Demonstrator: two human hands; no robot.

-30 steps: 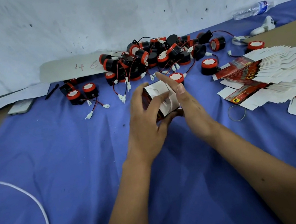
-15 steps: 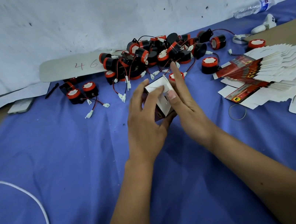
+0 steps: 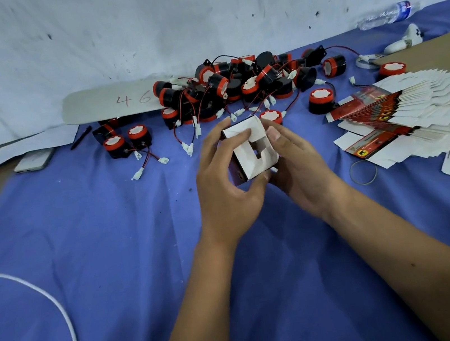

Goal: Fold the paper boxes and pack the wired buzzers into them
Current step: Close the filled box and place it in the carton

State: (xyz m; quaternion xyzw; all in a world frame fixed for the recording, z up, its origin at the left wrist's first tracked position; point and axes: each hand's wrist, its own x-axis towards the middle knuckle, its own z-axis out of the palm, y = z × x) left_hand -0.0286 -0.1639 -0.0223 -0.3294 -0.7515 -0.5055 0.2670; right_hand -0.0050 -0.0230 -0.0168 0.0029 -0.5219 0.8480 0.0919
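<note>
- One paper box point(image 3: 250, 151), part-folded with its end flaps not yet closed, sits mid-scene above the blue cloth point(image 3: 112, 247), gripped by the left hand point(image 3: 225, 182) and the right hand point(image 3: 296, 165), fingers curled round its sides
- Many wired buzzers point(image 3: 234, 86) lie unpacked in a far heap
- Numerous flat boxes point(image 3: 415, 113) fan out at right, unfolded
- Judged progress: early; no packed box is visible

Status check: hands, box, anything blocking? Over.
Left hand and right hand both grip the paper box, end flaps partly folded, gap showing. Buzzer pile waits behind, none packed. Nothing in the way.
</note>
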